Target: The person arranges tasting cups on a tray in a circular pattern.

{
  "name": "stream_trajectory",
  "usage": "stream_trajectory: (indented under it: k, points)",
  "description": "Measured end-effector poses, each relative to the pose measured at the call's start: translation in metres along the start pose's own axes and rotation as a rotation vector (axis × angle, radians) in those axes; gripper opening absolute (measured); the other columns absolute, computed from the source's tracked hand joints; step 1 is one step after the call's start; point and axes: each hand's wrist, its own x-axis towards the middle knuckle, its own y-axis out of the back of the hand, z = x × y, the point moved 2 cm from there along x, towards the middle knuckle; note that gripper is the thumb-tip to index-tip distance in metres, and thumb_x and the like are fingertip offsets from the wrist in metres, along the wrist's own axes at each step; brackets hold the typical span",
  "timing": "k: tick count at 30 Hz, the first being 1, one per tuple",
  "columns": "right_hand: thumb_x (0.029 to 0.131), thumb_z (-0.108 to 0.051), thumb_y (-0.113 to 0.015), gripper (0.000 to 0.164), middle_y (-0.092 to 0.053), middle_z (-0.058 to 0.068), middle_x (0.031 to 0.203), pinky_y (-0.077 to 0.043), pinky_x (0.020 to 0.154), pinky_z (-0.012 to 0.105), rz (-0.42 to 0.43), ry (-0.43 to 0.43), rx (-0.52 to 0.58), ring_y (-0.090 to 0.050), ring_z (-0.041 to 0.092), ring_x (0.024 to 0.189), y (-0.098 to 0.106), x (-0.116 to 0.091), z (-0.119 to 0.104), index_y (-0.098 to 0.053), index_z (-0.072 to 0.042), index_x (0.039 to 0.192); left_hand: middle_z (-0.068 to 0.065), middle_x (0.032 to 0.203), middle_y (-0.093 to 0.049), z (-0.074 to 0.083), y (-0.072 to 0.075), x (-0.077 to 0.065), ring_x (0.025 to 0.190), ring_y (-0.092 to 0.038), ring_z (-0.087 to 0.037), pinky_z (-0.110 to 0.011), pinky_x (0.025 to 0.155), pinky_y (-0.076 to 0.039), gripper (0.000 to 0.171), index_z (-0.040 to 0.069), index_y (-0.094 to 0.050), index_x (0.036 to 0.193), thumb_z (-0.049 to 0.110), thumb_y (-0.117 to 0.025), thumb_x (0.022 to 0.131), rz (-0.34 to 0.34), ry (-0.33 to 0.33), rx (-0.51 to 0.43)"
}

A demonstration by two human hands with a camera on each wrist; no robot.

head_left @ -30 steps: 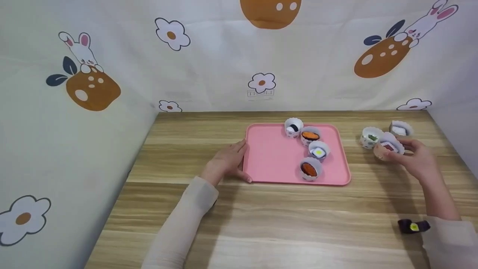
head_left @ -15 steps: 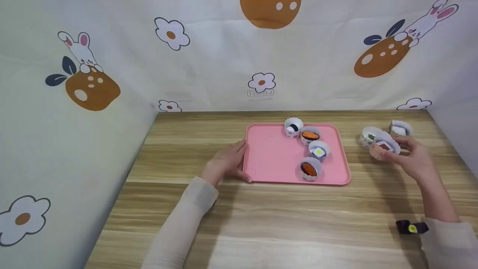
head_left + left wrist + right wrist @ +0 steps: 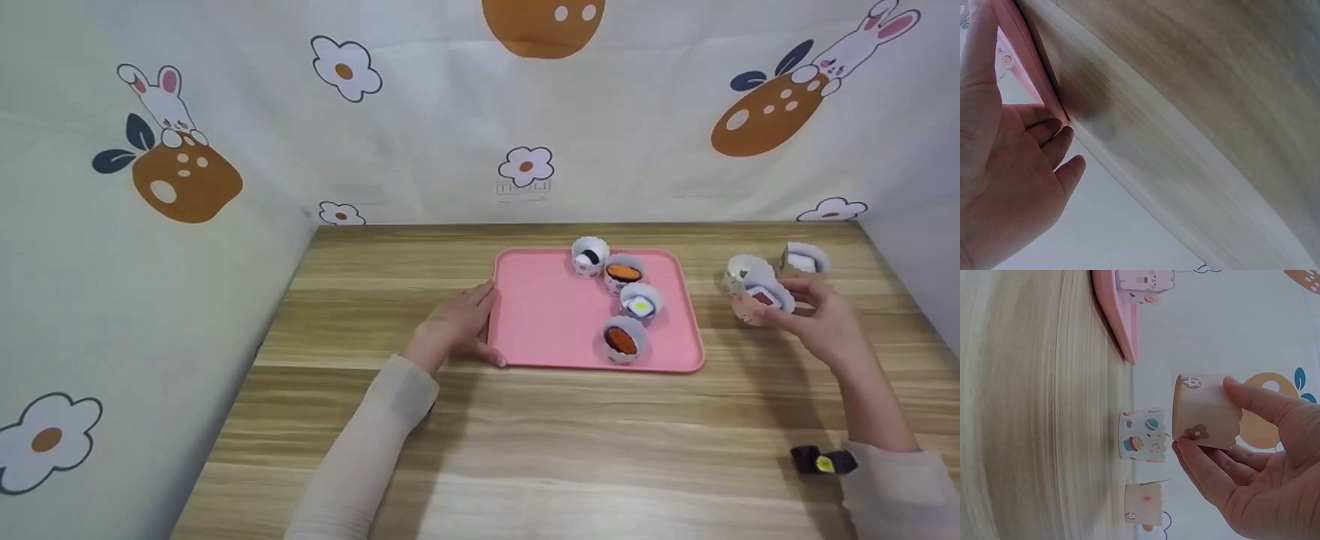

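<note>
My left hand [image 3: 454,324] rests against the left edge of a pink tray [image 3: 541,319], its thumb by the near corner; in the left wrist view its fingertips touch the rim. At the right, my right hand [image 3: 823,321] grips a paper baking cup [image 3: 1204,410] between thumb and fingers, raised off the table. Inside that cup lies a white toy sushi piece with a dark red centre [image 3: 763,298]. Close behind it stands a paper cup [image 3: 739,279] with something green in it, partly covered by the held cup. Another cup [image 3: 802,259] holds a white piece.
Four-sided tray space bears several cups in its right half: a black-and-white piece [image 3: 590,259], an orange one [image 3: 623,273], a yellow-centred one [image 3: 641,304] and a red-orange one [image 3: 621,341]. A dark object with a yellow centre [image 3: 824,463] is beside the right sleeve.
My right hand has carried the held cup slightly to the left, so it covers more of the green-filled cup. The left hand and the tray stay where they were.
</note>
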Motion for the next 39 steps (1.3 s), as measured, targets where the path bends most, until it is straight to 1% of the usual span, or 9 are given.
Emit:
stream_trajectory:
  k: [1,5,6,8,9,11,16,25,39]
  points:
    - [0.092,-0.019,-0.072,0.065,-0.058,-0.013,0.108,-0.049,0.069,0.002,0.002,0.002,0.005,-0.045,-0.023,0.084,0.000,0.000,0.000,-0.042,0.014,0.139,-0.009,0.170,-0.003,0.000,0.000,0.000,0.158,-0.007,-0.023,-0.039,0.130,-0.011,0.127,0.007,-0.008,0.161,0.068,-0.075,0.072,0.000,-0.003,0.005]
    - [0.092,-0.020,-0.072,0.063,-0.062,-0.009,0.110,-0.049,0.069,0.002,0.006,0.011,0.001,-0.044,-0.024,0.085,-0.002,-0.002,0.000,-0.044,0.012,0.138,-0.009,0.170,-0.004,0.001,0.001,0.000,0.158,-0.008,-0.024,-0.039,0.130,-0.012,0.126,0.006,-0.009,0.160,0.068,-0.075,0.072,-0.001,-0.010,0.024]
    - [0.092,-0.020,-0.071,0.063,-0.064,0.004,0.117,-0.048,0.069,0.002,0.005,0.013,-0.007,-0.044,-0.024,0.085,-0.002,-0.002,0.000,-0.044,0.012,0.139,-0.009,0.170,-0.003,0.001,0.001,0.000,0.158,-0.008,-0.023,-0.039,0.130,-0.011,0.127,0.006,-0.008,0.161,0.068,-0.075,0.072,-0.003,-0.008,0.019]
    - [0.093,-0.019,-0.071,0.061,-0.057,0.028,0.129,-0.048,0.069,0.001,0.004,0.020,-0.015,-0.044,-0.024,0.084,-0.003,-0.002,-0.001,-0.044,0.012,0.138,-0.009,0.170,-0.003,0.001,0.000,0.000,0.158,-0.007,-0.023,-0.039,0.130,-0.011,0.127,0.006,-0.008,0.161,0.068,-0.075,0.072,-0.002,-0.006,0.011]
    - [0.093,-0.018,-0.070,0.060,-0.051,0.036,0.134,-0.048,0.068,0.001,0.005,0.023,-0.017,-0.044,-0.024,0.084,-0.003,-0.002,-0.001,-0.044,0.013,0.138,-0.009,0.170,-0.003,0.001,0.000,0.000,0.158,-0.007,-0.023,-0.039,0.130,-0.010,0.127,0.007,-0.008,0.161,0.067,-0.075,0.072,-0.001,-0.006,0.005]
    - [0.093,-0.017,-0.069,0.059,-0.048,0.040,0.136,-0.048,0.068,0.001,0.006,0.031,-0.016,-0.044,-0.024,0.084,-0.003,-0.003,-0.002,-0.044,0.013,0.137,-0.009,0.170,-0.003,0.001,0.000,0.000,0.158,-0.007,-0.023,-0.039,0.130,-0.010,0.127,0.007,-0.007,0.161,0.067,-0.075,0.072,0.000,-0.005,-0.004]
    - [0.094,-0.017,-0.069,0.059,-0.048,0.038,0.136,-0.048,0.069,0.001,0.001,0.039,-0.008,-0.045,-0.023,0.085,-0.003,-0.004,-0.004,-0.044,0.013,0.137,-0.009,0.170,-0.002,0.001,0.000,-0.001,0.158,-0.007,-0.023,-0.038,0.130,-0.009,0.127,0.007,-0.006,0.161,0.068,-0.074,0.072,-0.002,-0.003,-0.005]
    - [0.094,-0.014,-0.068,0.058,-0.046,0.042,0.136,-0.046,0.070,-0.001,-0.007,0.065,0.003,-0.044,-0.025,0.086,-0.004,-0.008,-0.010,-0.043,0.015,0.137,-0.008,0.170,-0.001,0.001,0.000,-0.001,0.158,-0.007,-0.023,-0.039,0.130,-0.010,0.126,0.007,-0.007,0.161,0.068,-0.074,0.073,-0.006,-0.001,-0.005]
    - [0.093,-0.023,-0.071,0.066,-0.048,0.039,0.138,-0.046,0.068,0.001,-0.032,0.027,-0.033,-0.042,-0.025,0.084,-0.008,-0.009,-0.020,-0.041,0.012,0.141,-0.008,0.170,-0.003,0.001,0.000,-0.001,0.158,-0.008,-0.023,-0.040,0.130,-0.013,0.128,0.008,-0.009,0.161,0.070,-0.074,0.070,0.009,-0.001,0.014]
